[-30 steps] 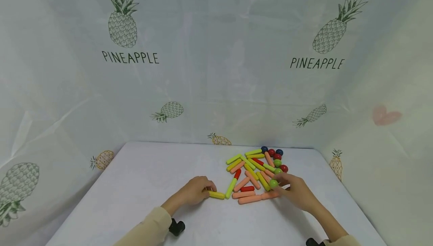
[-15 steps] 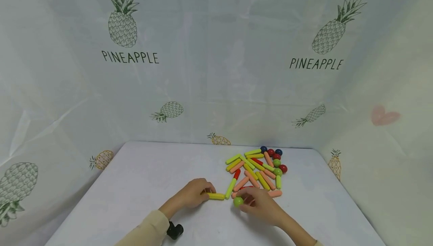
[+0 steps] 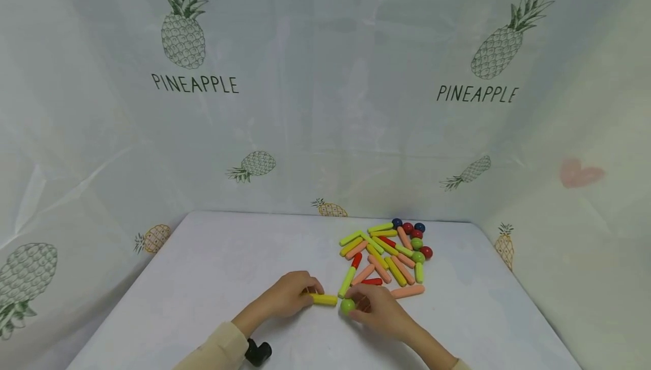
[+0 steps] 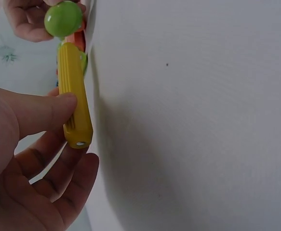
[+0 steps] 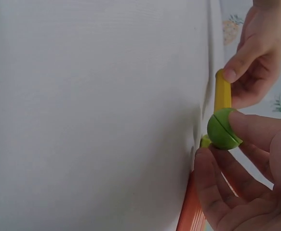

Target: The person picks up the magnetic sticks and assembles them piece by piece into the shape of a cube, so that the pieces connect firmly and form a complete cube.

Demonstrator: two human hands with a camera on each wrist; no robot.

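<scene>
My left hand [image 3: 291, 294] pinches a yellow building stick [image 3: 324, 300] between thumb and fingers. In the left wrist view the yellow stick [image 4: 77, 103] has ridged sides and a shiny metal spot in its near end. My right hand [image 3: 381, 312] holds a green ball [image 3: 347, 306] by thumb and fingertips, close to the stick's free right end. A seam line runs round the ball [image 5: 220, 129] in the right wrist view. Just behind both lies a light green stick [image 3: 347, 282], end to end with a red stick [image 3: 357, 260]. My right hand partly hides the orange sticks behind it.
Behind and right of my hands spreads a group of yellow, orange, red and light green sticks [image 3: 395, 271]. Green, red and dark blue balls [image 3: 419, 227] lie along its right side. A pineapple-print cloth [image 3: 325, 104] hangs behind the white table [image 3: 213, 262].
My right hand has carried the green ball left from the right side of the group to the yellow stick's end. My left hand still holds the stick, now slightly nearer me.
</scene>
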